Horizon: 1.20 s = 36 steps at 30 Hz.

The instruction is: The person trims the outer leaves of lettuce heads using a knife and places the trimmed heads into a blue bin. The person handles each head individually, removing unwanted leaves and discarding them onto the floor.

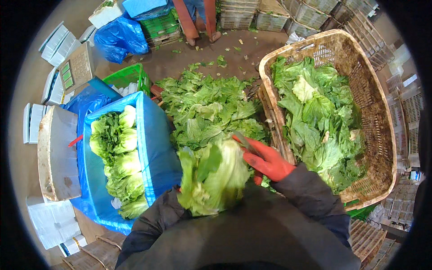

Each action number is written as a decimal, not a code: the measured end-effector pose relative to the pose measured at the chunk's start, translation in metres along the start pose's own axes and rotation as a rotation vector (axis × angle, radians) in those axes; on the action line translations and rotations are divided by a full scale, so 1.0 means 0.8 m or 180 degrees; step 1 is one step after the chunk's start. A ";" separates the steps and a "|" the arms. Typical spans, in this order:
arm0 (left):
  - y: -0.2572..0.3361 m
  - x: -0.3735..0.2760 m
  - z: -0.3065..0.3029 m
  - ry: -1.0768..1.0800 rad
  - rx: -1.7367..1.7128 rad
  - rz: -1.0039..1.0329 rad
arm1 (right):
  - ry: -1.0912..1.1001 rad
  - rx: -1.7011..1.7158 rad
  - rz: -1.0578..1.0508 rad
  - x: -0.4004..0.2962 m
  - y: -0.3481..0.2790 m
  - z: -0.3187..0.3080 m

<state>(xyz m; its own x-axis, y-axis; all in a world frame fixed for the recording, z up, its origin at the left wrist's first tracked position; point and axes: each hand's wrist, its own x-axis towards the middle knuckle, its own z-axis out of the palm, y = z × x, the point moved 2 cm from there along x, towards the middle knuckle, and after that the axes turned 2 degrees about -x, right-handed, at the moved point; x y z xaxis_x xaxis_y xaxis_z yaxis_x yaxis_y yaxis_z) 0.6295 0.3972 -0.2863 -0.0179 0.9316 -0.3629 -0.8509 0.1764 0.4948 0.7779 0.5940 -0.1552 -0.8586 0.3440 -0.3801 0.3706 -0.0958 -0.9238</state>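
Observation:
A head of leafy lettuce [216, 175], partly blurred, is held in front of my body. My right hand [268, 160], in a red rubber glove, is at its right side with a knife [248, 145] in its grip. Of my left hand, only a sliver of red glove shows at the lettuce's lower left; the leaves hide the rest. Loose lettuce leaves [209, 108] lie heaped beyond. To the left, a crate lined with blue plastic [140, 135] holds several lettuce heads [126, 162]. At the right, a dirty plastic basket [374, 111] holds more lettuce leaves [324, 118].
A scale display [76, 69] rises at the left beside a green basket [144, 79] and a foam board [60, 152]. White foam boxes [55, 219] stand farther left. Another person's bare feet [202, 38] are on the wet floor ahead, near stacked crates [238, 15].

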 end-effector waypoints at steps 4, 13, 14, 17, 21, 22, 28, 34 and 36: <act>0.038 0.034 0.021 0.0007 0.0700 0.0125 | 0.0136 0.2517 0.0438 0.045 0.065 -0.022; 0.032 0.048 0.101 0.0332 0.2461 0.0347 | 0.0302 0.0277 0.0760 -0.011 0.032 0.005; 0.035 0.051 0.110 0.0082 0.1563 0.0131 | 0.0089 -0.0121 0.0574 -0.018 0.020 -0.004; 0.027 0.070 0.105 -0.0110 -0.0375 -0.0170 | 0.1079 -0.1180 0.0109 0.006 0.045 -0.082; 0.105 0.080 0.093 0.0509 0.3536 -0.0626 | -0.0032 0.1530 0.0139 -0.006 0.077 -0.058; 0.125 0.075 0.082 0.0682 0.4306 -0.0404 | -0.0013 0.1515 0.0143 -0.011 0.081 -0.050; 0.010 0.047 0.028 0.0080 0.1438 0.0744 | 0.1004 0.1475 -0.0152 -0.005 0.090 -0.028; 0.082 0.056 0.037 -0.0426 0.1373 0.0046 | 0.1951 -0.1677 -0.1054 0.036 0.068 -0.104; 0.105 0.034 0.023 -0.0738 0.1410 -0.0100 | 0.1206 -0.0378 -0.0151 0.037 -0.010 -0.070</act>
<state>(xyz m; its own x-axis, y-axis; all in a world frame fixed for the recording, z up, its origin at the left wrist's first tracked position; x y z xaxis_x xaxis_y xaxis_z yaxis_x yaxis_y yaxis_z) 0.5670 0.4436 -0.2400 0.1642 0.9609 -0.2230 -0.5435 0.2767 0.7925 0.7697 0.6571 -0.1565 -0.6925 0.6677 -0.2732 0.3913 0.0294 -0.9198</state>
